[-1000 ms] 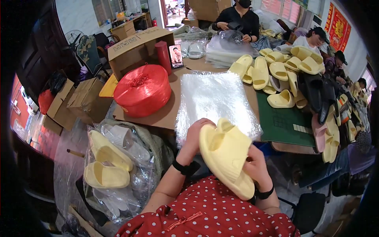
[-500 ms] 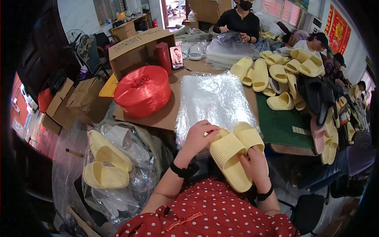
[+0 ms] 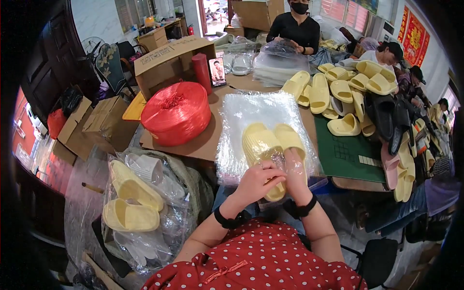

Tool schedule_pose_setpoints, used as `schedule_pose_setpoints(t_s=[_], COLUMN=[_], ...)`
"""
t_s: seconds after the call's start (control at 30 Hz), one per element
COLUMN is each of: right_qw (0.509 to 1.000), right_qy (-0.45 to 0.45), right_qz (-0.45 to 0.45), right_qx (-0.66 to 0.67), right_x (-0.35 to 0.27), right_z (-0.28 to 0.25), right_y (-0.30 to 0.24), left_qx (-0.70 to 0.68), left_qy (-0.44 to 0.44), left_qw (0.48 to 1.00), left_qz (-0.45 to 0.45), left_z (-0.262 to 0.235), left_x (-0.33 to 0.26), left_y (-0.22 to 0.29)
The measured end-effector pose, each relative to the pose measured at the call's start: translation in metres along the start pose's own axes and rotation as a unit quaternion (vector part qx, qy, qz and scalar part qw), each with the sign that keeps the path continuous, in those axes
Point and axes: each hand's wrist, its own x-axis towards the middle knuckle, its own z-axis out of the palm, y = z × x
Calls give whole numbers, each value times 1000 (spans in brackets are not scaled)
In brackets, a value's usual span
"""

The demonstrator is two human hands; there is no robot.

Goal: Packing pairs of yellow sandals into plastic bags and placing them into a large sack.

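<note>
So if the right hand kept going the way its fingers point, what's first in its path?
The right hand points up the table, so it would likely meet the pale yellow slippers it already touches, then the stack of clear plastic bags. Depth is uncertain.

Crowded workroom, daylit. Open doorway (image 3: 212,9) at far end, bright outdoors beyond. Windows (image 3: 133,12) along far left wall, white-tiled below. More windows (image 3: 345,9) far right, with red hangings (image 3: 414,34) on the wall beside them. Dark wooden door (image 3: 53,63) at left. Red floor (image 3: 48,164) showing at lower left. Long surface (image 3: 203,145) down the middle, covered with brown cardboard sheet; green mat (image 3: 343,154) on its right part. Desk (image 3: 164,26) at back left, cluttered. Standing fan (image 3: 92,46) and patterned chair (image 3: 111,65) near it. Black office chair (image 3: 377,261) at lower right. Light even, no hard shadows.
</note>
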Motion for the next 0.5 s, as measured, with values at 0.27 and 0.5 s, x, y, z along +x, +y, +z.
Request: schedule_pose_setpoints(t_s=[0.27,0.5], right_qw=[998,998], right_qy=[44,12], right_qz=[24,60], right_qx=[45,-16], right_x=[68,51], right_z=[49,77], right_y=[0,18], left_qx=[-88,19], left_qy=[-53,-3], left_qw=[993,999], left_qz=[-52,-33], left_z=[-13,-25], left_x=[-7,-15], left_y=[1,-23])
